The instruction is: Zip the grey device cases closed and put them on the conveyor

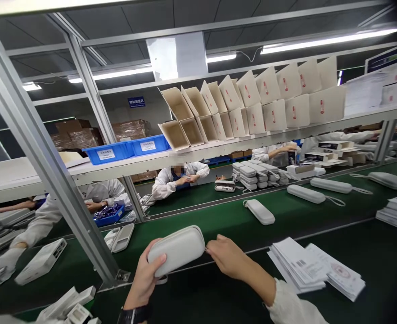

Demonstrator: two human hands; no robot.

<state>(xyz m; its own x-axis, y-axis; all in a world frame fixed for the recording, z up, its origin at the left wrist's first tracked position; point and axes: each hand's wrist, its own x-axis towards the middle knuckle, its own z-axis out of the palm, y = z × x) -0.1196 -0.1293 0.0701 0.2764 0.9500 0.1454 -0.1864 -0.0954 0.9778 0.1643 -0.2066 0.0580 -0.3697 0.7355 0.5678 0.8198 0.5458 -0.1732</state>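
Observation:
A white zippered carrying case (178, 249) is held up at a tilt above the green surface. My left hand (146, 270) is wrapped round its left end, thumb across the front. At the right end of the case my right hand (227, 256) is closed in a pinch on the zipper pull, mostly hidden by the fingers. A bit of wrist strap (161, 280) shows below the case. To the right of my right hand lie fanned stacks of printed white leaflets (298, 265).
More white cases (259, 211) lie along the green conveyor belt (218, 211), with an open case (122, 237) by the metal post (80, 198). Overhead, a shelf (141, 165) carries open cartons (272, 114) and blue bins (109, 154). Co-workers (180, 180) sit opposite and left.

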